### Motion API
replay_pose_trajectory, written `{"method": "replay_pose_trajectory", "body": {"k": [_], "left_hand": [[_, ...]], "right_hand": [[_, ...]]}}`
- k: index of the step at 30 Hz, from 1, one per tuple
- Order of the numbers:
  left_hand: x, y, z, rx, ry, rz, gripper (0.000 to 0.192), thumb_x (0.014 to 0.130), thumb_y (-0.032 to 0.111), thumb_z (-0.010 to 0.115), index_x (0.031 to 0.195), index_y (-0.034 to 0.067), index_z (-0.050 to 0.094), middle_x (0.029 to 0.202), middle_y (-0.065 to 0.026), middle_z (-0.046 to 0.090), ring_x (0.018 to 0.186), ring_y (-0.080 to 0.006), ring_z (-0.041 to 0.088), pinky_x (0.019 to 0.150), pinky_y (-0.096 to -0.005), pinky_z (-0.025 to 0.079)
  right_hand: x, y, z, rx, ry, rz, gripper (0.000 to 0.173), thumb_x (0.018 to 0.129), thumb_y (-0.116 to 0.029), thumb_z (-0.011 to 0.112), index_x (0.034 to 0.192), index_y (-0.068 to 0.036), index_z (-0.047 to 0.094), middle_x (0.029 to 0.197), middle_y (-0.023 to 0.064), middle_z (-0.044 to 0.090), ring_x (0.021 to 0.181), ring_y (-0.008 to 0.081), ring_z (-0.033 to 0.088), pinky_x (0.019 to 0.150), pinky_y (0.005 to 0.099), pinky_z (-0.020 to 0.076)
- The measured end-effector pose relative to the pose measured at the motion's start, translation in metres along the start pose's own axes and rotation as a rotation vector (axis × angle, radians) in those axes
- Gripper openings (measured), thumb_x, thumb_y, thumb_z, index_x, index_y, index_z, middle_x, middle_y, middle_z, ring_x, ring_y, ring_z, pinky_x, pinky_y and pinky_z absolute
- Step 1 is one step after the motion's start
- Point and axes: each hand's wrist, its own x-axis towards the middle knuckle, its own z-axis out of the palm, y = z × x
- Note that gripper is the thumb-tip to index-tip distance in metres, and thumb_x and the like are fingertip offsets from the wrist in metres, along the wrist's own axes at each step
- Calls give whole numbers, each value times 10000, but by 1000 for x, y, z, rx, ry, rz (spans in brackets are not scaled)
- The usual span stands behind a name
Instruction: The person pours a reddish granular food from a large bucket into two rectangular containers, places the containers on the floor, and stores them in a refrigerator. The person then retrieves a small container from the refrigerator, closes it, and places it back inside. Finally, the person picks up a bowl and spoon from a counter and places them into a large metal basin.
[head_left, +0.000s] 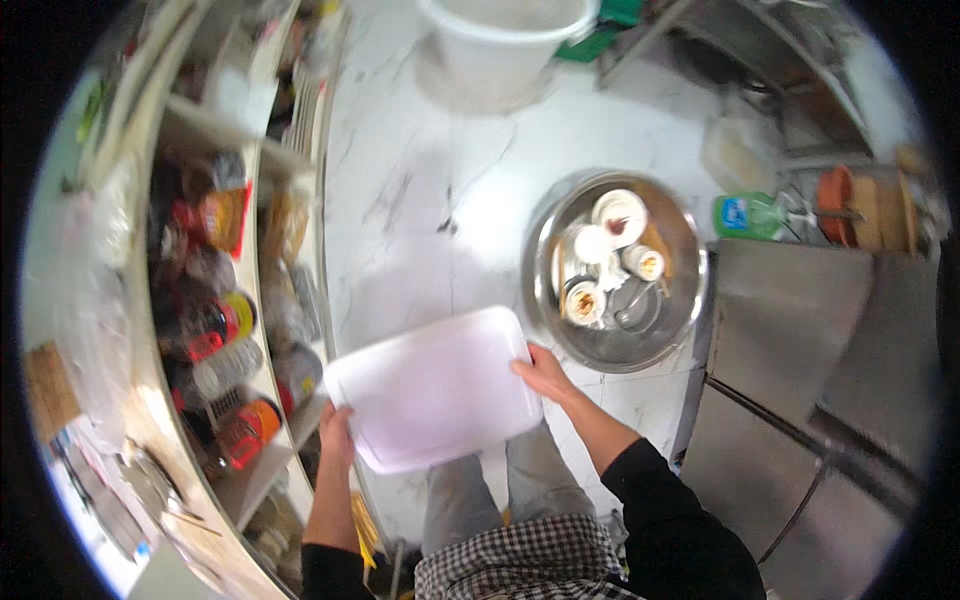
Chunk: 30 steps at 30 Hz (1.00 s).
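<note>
A white rectangular plastic tray (442, 390) with a raised rim is held out in front of my thighs, its inside bare. My left hand (337, 435) grips its left end, thumb over the rim. At the opposite end my right hand (546, 373) holds the upper right side, with the thumb on top and the other fingers partly hidden beneath. Just beyond my right hand, a large round stainless steel basin (541, 300) sits on the floor. Inside it lie a white bowl (619, 217), several cups with food remains, chopsticks and a clear round dish (636, 309).
Open shelves (259, 247) with bottles and packets line the left. A white bucket (510, 45) stands ahead on the marble-patterned floor (390, 180). On the right are stainless steel cabinet doors (787, 307), a green-liquid bottle (748, 215) and a metal rack (810, 60).
</note>
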Motion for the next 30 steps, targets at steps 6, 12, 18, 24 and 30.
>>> {"method": "replay_pose_trajectory", "body": {"k": [6,12,18,24,30], "left_hand": [[-119,34,87,113,-187,15,267,784,15,543,1050,19,570,981,-84,630,945,-218,597,863,-357,486],[-215,45,191,349,-461,-36,137,773,30,580,900,46,530,886,-71,599,829,-197,582,777,-340,490],[-303,5,323,637,-589,11,123,760,60,626,842,73,535,809,-56,596,728,-182,570,671,-324,485],[-365,-74,467,820,-760,-55,144,761,76,625,891,57,567,849,-62,608,748,-196,595,696,-334,511],[-406,-136,605,847,-919,-122,216,788,80,591,987,-3,600,915,-112,647,785,-225,646,709,-343,547]], "right_hand": [[-180,8,-75,175,176,13,479,821,-321,623,1135,41,634,983,127,692,886,204,650,804,347,505],[-354,58,-115,445,487,6,457,821,-302,607,1084,71,643,956,125,683,833,211,656,752,333,518],[-500,118,-167,794,654,114,437,803,-233,597,1098,89,616,971,130,664,856,214,633,773,333,504],[-600,188,-248,967,844,90,385,810,-189,603,1079,87,606,943,117,669,824,212,640,740,326,511],[-665,219,-335,1019,952,18,352,828,-185,598,1068,72,601,932,103,670,796,193,644,696,314,513]]}}
